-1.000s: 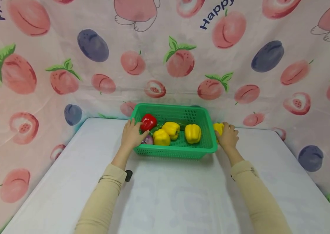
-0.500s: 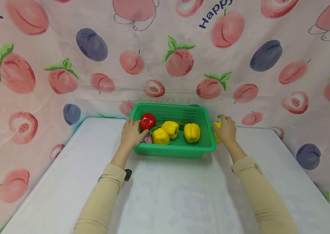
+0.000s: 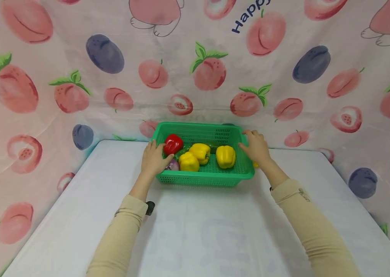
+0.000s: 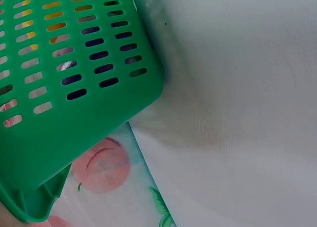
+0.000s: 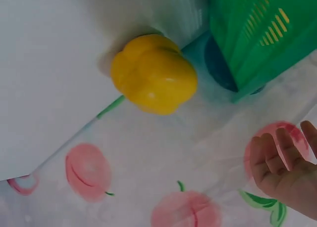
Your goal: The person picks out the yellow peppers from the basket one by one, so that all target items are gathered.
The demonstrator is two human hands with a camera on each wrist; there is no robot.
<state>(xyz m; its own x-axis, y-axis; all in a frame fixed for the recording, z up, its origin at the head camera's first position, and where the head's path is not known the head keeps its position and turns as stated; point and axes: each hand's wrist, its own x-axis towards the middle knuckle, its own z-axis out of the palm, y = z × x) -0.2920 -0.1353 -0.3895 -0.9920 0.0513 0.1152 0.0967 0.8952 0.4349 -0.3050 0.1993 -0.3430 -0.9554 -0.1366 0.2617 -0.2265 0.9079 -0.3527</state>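
Note:
A green plastic basket [image 3: 209, 175] sits at the table's back edge with vegetables inside. My left hand [image 3: 153, 159] lies over its left rim, thumb spread inward beside a red bell pepper [image 3: 173, 144] and a purple vegetable [image 3: 173, 166]. My right hand [image 3: 257, 148] is over the right rim, holding nothing; its fingers [image 5: 275, 155] are apart and loosely bent in the right wrist view. Outside the basket's right wall a yellow bell pepper [image 5: 154, 74] lies on the table, mostly hidden behind the right wrist in the head view. The left wrist view shows mainly the basket's slotted wall [image 4: 79, 64].
Several yellow bell peppers [image 3: 225, 157] and a dark green vegetable [image 3: 182, 153] lie in the basket. A white table [image 3: 195, 231] extends toward me. A fruit-printed cloth [image 3: 181, 77] hangs right behind the table's back edge.
My right hand has let go of the yellow bell pepper right of the basket and moved left to the basket's right rim. My left hand has stayed at the left rim.

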